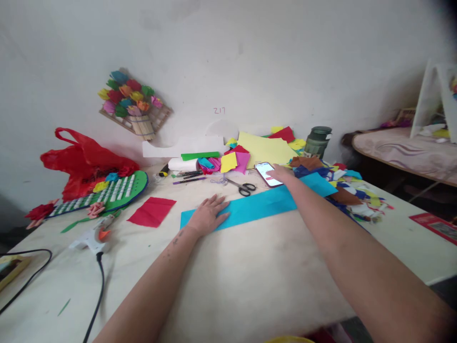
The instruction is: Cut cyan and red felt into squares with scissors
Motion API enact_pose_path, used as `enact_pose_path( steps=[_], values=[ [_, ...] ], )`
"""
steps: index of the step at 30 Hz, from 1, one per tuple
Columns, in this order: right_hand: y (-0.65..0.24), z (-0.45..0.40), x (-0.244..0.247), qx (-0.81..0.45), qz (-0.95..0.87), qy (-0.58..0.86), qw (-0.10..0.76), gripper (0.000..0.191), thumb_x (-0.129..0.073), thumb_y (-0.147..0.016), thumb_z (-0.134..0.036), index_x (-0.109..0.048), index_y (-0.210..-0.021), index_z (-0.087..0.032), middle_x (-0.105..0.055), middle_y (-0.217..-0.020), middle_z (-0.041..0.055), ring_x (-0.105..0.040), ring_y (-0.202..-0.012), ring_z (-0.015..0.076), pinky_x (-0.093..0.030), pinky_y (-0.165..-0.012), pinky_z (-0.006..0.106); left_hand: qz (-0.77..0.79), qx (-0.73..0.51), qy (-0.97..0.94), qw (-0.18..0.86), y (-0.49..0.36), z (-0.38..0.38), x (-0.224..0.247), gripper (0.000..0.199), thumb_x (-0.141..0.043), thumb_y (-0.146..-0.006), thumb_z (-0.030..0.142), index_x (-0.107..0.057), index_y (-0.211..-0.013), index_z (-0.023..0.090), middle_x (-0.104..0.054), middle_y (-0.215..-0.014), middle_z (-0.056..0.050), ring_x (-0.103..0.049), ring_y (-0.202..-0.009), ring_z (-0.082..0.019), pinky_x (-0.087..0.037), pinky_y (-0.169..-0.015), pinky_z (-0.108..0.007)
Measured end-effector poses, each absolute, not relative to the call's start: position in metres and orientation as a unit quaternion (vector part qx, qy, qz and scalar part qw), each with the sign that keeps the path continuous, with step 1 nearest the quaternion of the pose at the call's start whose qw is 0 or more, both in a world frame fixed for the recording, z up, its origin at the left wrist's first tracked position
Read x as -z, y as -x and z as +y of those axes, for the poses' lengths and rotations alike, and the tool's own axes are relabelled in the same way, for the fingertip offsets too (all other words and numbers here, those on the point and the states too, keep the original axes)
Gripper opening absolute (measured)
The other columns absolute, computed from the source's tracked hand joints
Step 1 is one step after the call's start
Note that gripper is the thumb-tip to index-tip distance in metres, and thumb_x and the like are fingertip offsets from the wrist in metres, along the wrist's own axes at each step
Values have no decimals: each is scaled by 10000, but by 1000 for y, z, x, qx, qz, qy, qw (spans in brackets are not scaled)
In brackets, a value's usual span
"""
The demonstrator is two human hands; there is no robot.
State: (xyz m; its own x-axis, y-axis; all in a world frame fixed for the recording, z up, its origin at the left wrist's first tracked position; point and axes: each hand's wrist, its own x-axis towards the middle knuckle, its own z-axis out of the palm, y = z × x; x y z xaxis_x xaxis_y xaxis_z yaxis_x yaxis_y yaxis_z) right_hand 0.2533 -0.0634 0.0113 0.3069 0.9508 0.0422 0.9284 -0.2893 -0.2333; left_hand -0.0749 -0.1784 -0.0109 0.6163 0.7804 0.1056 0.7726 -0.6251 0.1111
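A long strip of blue crepe paper [262, 208] lies across the middle of the table. My left hand [210, 214] rests flat on its left end, fingers spread. Farther off, my right hand [284, 175] reaches over the strip to a smartphone [267, 175] with a lit screen. One of its fingers extends onto the screen; the other fingers are partly hidden. Between the hands, just beyond the strip, lie black-handled scissors [246, 188]. A red paper square [152, 212] sits left of my left hand.
A white glue gun [93, 238] with a black cord lies at the left, near a green board [139, 186] and a red plastic bag [82, 159]. Paper scraps [360, 195] pile at the right, by a green bottle [317, 142]. Pens [189, 180] and coloured paper [266, 148] lie behind.
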Motion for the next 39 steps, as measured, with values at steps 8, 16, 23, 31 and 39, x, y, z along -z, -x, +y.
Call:
enact_pose_path(
  steps=[8,16,23,31,39],
  values=[
    [-267,-60,-11,-3,-602,779,174,435,-389,-803,-224,-557,-1200,-164,-573,-1224,114,-522,-1119,242,-407,-855,309,431,-79,-899,26,75,-178,11,581,-209,-873,587,-377,-1355,309,-298,-1452,19,-199,-1355,-202,-161,-1099,-384],
    [-250,-63,-18,3,-559,809,182,376,-424,-769,-195,-654,-1045,-86,-641,-1060,189,-585,-998,293,-449,-757,328,431,-78,-898,26,76,-179,11,581,-204,-875,584,-363,-1362,309,-280,-1459,19,-189,-1358,-198,-149,-1101,-386],
    [-254,-68,-13,-13,-533,835,138,426,-444,-775,-255,-606,-1135,-96,-602,-1125,211,-574,-1029,305,-453,-752,358,431,-77,-898,29,75,-179,11,566,-215,-878,576,-362,-1361,319,-283,-1457,19,-196,-1355,-198,-152,-1098,-387],
    [-266,-63,-7,-36,-575,810,107,398,-419,-783,-224,-637,-1098,-119,-614,-1121,183,-574,-1015,270,-437,-732,323,430,-77,-899,27,75,-178,12,586,-188,-875,584,-370,-1359,311,-279,-1459,25,-191,-1357,-194,-138,-1102,-376],
    [-270,-58,-6,-52,-604,787,112,412,-403,-811,-288,-583,-1172,-202,-598,-1183,108,-574,-1014,242,-424,-734,294,426,-81,-901,25,76,-178,13,590,-194,-874,585,-383,-1354,299,-288,-1455,23,-193,-1357,-195,-136,-1105,-368]
  ],
)
